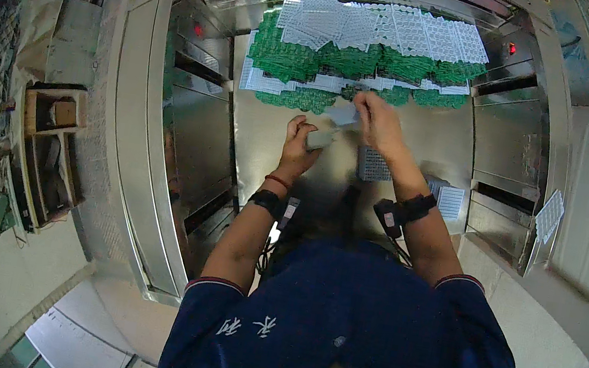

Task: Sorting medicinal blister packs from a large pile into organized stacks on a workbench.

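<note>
My left hand (298,150) is closed round a small pale grey-green block (321,139), perhaps a stack of thin pieces. To its right, my right hand (380,127) is raised with thumb and fingers pinched together; what they hold, if anything, cannot be made out. A blurred pale bluish flat piece (344,114) shows between the two hands. Just beyond the right fingertips lie overlapping green lattice sheets (285,50), with white perforated sheets (388,29) layered over and under them along the far side of the metal work surface (272,130).
Steel side walls with slots flank the work surface. A grey gridded block (374,165) stands beside my right forearm, and a pale ribbed stack (450,201) lies right of it. A white perforated sheet (549,217) hangs at the right frame post. Wooden shelves (50,145) stand at left.
</note>
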Demonstrator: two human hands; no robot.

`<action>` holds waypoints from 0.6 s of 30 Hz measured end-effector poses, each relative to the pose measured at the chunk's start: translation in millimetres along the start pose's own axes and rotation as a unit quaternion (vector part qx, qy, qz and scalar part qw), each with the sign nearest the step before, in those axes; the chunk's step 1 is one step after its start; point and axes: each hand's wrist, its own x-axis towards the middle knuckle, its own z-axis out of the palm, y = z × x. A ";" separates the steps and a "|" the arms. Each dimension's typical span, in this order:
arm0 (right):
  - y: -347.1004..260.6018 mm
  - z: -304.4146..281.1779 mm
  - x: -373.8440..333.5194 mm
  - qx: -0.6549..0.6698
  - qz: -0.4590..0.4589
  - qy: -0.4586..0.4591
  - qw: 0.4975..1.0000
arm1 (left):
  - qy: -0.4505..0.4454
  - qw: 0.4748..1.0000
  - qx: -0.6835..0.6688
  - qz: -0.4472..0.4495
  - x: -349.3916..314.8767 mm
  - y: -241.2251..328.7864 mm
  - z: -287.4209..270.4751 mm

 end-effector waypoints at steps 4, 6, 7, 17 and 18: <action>6.9 19.5 26.8 -0.187 -0.201 0.022 0.961 | 0.004 0.999 0.036 -0.003 -2.4 4.7 -0.3; 13.0 56.8 30.1 -0.231 -0.248 -0.031 0.940 | 0.056 0.998 0.014 -0.007 -5.8 0.9 -1.6; 15.8 73.2 27.3 -0.195 -0.189 -0.161 0.949 | 0.053 0.999 0.011 -0.005 -4.0 6.5 -0.8; 77.1 124.9 -2.6 0.211 0.134 0.093 0.964 | -0.017 0.997 -0.043 -0.061 12.1 14.5 -0.8; 77.5 135.8 -6.9 0.247 0.154 0.074 0.954 | -0.015 0.998 -0.031 -0.045 13.8 18.1 0.3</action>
